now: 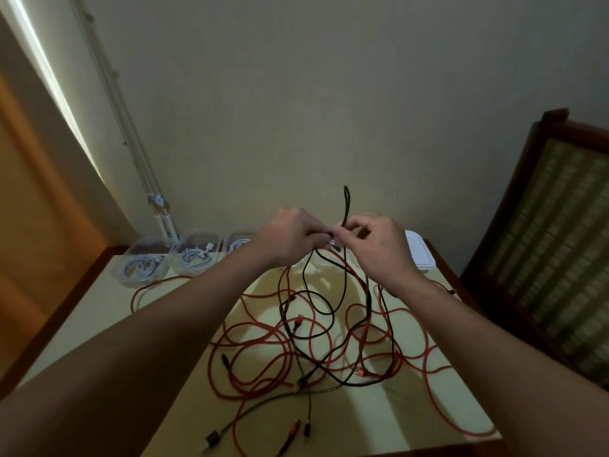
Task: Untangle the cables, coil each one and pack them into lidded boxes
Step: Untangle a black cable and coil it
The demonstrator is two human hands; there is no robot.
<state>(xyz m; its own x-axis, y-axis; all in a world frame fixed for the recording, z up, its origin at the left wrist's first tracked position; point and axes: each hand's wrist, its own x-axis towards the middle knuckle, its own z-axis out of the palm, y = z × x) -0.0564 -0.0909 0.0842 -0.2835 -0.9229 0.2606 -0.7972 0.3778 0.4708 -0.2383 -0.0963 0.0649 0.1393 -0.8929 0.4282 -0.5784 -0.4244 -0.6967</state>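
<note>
A tangle of red cables (263, 328) and black cables (316, 308) lies spread over the pale table (99, 321). Both hands are raised above the far middle of the table. My left hand (290, 235) and my right hand (379, 245) pinch the same black cable between them; one end of it (346, 202) sticks up above my fingers and the rest hangs down into the tangle. Three clear boxes stand at the back left, two holding coiled white cables (141, 265) (194, 255), the third (239, 242) partly hidden by my left hand.
White lids (420, 252) are stacked at the back right, behind my right hand. A wooden chair (553, 225) stands right of the table. Loose connector ends (211, 438) lie near the front edge. A wall is close behind, a curtain at the left.
</note>
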